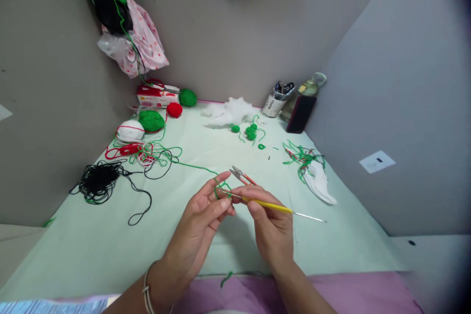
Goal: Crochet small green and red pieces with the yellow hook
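My left hand [204, 218] is closed in a pinch, with green yarn [222, 189] looped over its raised forefinger. My right hand [270, 223] grips a yellow-handled crochet hook [275, 207], whose tip meets the yarn loop at my left fingertips. The green strand runs off to the left across the pale green table cover [206, 152] toward a yarn tangle. Small orange-handled thread snips [240, 175] lie on the table just behind my fingers.
Black yarn tangle [98, 182], mixed red, white and green strands [147, 153], and green, white and red yarn balls [151, 120] sit at left. White stuffing [230, 110], small green crocheted pieces [250, 132], a tool cup [275, 102], a dark phone [300, 114] and yarn scraps on a white cloth [318, 182] lie at back and right.
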`<state>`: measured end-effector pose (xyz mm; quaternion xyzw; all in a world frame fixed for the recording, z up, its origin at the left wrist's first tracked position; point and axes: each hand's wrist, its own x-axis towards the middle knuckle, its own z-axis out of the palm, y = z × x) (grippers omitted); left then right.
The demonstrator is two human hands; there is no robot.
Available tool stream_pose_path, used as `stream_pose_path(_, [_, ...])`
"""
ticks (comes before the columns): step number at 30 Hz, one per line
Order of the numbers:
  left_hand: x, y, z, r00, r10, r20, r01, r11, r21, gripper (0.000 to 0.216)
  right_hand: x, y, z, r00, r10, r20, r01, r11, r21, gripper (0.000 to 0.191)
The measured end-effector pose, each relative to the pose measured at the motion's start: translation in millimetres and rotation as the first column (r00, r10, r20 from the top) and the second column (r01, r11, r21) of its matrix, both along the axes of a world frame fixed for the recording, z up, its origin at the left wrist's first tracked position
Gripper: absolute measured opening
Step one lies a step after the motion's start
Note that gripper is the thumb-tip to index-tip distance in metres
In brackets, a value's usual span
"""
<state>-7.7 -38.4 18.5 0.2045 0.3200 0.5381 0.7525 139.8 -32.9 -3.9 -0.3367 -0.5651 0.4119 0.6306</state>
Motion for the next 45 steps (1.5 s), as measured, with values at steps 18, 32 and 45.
stream_pose_path(18, [-7.6, 6.1, 6.2, 0.992, 0.065, -0.106, -0.076, 0.992, -0.102, 0.056, 3.0, 2.2, 10.8, 0.976, 0.070, -0.204, -0.103, 0.983, -0.153, 0.023])
stream_pose_path(32, [-5.9, 4.7, 6.6, 0.973, 0.065, -0.222, -0.063, 0.998, 0.019, 0.046, 15.6, -1.2, 10.1, 0.973, 0.110, -0.201, -0.135, 0.984, -0.119, 0.016])
stream_pose_path(45, [-10.4, 0.4, 2.1, 0.970, 0.007, -0.243, 0.012, 0.997, 0.076, 0.039, 4.6, 2.1, 11.2, 0.954, 0.050, -0.295, -0.129, 0.958, -0.256, 0.018])
